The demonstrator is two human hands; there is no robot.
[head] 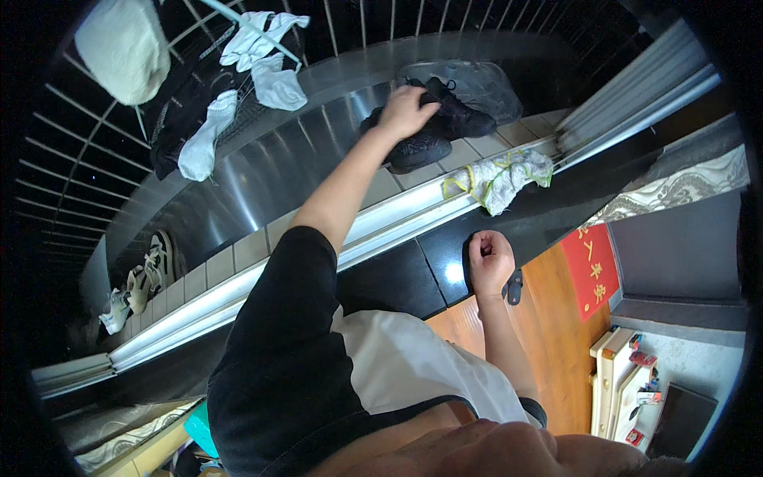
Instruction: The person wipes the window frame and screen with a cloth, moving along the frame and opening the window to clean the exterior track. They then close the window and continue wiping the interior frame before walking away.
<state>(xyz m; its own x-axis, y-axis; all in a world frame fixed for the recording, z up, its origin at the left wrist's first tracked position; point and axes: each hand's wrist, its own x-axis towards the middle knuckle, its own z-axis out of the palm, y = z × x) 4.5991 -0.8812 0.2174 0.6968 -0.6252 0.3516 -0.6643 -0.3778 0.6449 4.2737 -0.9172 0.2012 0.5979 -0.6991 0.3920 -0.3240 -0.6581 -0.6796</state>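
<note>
My left hand [410, 113] is over a pair of black shoes on the tiled ledge, with its fingertips at the upper part of one shoe and its thumb apart. Whether the fingers grip it, I cannot tell. One black shoe [468, 119] lies to the right of the hand. The other black shoe [420, 154] is partly covered by my hand and wrist. Curled into a loose fist, my right hand [492, 262] is above the dark floor tiles [387, 283], with nothing visible in it.
A crumpled cloth [506, 179] lies across the white sliding-door track [411, 211]. White socks [208, 140] hang before metal bars. Light-coloured sneakers [158, 262] stand at the ledge's far left. A dark slipper [514, 287] and a red mat [590, 271] with writing are at the right.
</note>
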